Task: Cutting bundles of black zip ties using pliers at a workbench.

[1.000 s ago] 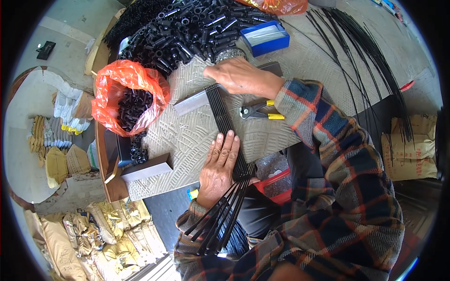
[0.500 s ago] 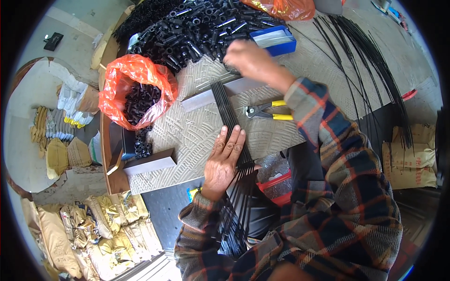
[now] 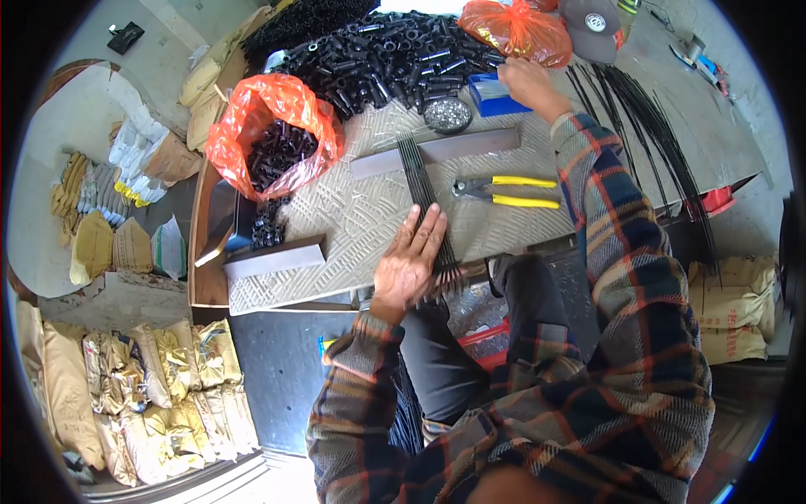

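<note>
My left hand [image 3: 406, 267] lies flat with its fingers stretched out over a row of thin black rods [image 3: 415, 170]. The rods lie side by side on the textured board, across a metal angle bar [image 3: 487, 146], and hang past the near edge. My right hand [image 3: 527, 82] is at the right end of a blue box [image 3: 491, 99], its fingers curled down and the fingertips hidden. Left of the box stands a round dish [image 3: 447, 116] of small shiny pieces. Yellow-handled pliers [image 3: 504, 190] lie right of the rods, touched by neither hand.
Black tubular parts [image 3: 395, 63] are heaped at the back. An orange bag [image 3: 273, 139] of black parts stands left. A tied orange bag [image 3: 520, 32], a grey cap [image 3: 590, 29] and loose black rods [image 3: 651, 126] are at the right. A second angle bar [image 3: 275, 258] lies front left.
My right hand has moved right, from over the dish to the blue box, and the dish now shows. My left hand stays on the rods. The whole view has shifted.
</note>
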Motion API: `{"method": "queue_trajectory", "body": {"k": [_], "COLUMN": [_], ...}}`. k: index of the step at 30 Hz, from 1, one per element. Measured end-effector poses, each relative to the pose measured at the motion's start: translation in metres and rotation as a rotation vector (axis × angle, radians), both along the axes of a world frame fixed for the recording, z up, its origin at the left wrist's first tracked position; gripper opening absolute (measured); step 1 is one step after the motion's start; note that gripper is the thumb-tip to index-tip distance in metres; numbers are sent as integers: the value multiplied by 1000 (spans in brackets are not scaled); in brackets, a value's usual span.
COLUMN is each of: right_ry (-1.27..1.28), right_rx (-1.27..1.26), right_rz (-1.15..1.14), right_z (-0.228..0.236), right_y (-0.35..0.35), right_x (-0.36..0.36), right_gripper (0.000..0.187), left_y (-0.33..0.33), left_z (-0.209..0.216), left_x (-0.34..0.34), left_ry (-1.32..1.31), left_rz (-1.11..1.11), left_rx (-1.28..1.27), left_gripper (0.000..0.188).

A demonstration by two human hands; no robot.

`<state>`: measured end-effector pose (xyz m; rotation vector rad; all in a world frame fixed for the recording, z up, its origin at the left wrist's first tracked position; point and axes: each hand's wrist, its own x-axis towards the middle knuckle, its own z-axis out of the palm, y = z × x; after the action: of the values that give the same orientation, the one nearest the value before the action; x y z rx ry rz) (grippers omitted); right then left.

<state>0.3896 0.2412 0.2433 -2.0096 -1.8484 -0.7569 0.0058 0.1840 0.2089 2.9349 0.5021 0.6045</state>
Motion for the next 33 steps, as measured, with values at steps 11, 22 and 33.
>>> {"method": "queue_trajectory", "body": {"k": [11,22,33], "right_ry": [698,478,351], "right_rx": [117,370,442], "right_rz": [738,669,653], "right_z": [110,97,103], "right_y": [-191,-197,-193], "right_x": [-195,-225,-221], "right_gripper": [13,36,37], "left_y": [-26,-50,-45], "left_z": [85,132,140], "left_x": [-9,-17,-13], "left_ry": [-639,-634,-600], "left_rz": [-381,-236,-207], "left_rx": [-1214,-926,-790], "left_gripper": [84,27,21]}}
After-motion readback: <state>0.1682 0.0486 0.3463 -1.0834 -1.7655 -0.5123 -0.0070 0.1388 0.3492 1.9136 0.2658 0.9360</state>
